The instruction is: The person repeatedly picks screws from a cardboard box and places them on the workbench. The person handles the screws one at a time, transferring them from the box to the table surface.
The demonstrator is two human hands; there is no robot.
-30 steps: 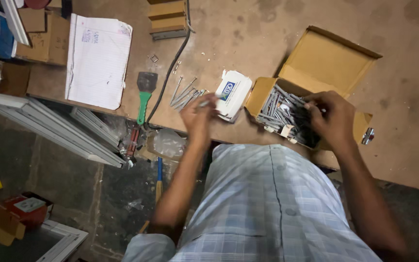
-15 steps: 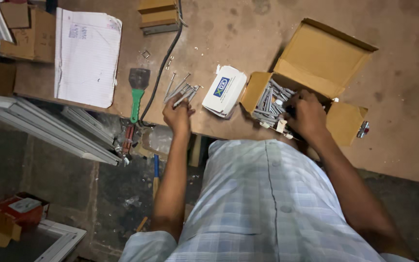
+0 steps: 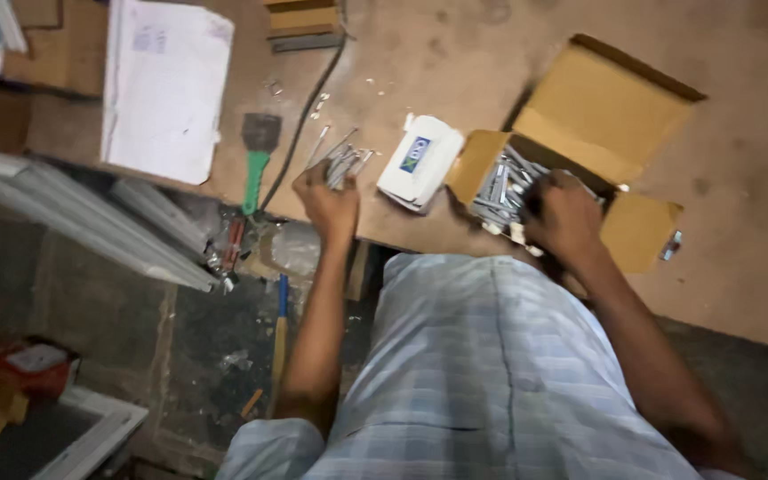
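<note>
Long metal screws, grey, loose lot.
Left hand [image 3: 331, 203] clasps a bundle [image 3: 345, 164]; right hand [image 3: 566, 218] digs into cardboard box [image 3: 611, 107], grip unclear.

**What the head view leaves unclear**

Motion blur softens the whole picture. The right hand [image 3: 566, 218] covers part of the metal fasteners [image 3: 501, 185] in the cardboard box [image 3: 597, 116], so what its fingers grip cannot be told. The left hand [image 3: 329, 197] closes over a bundle of long screws [image 3: 345, 162]; their count is unreadable. The white paper [image 3: 164, 84] and stacked wooden blocks [image 3: 302, 22] run off the top edge. The small metal piece [image 3: 671, 244] on the worktop [image 3: 740, 178] is too small to identify.
</note>
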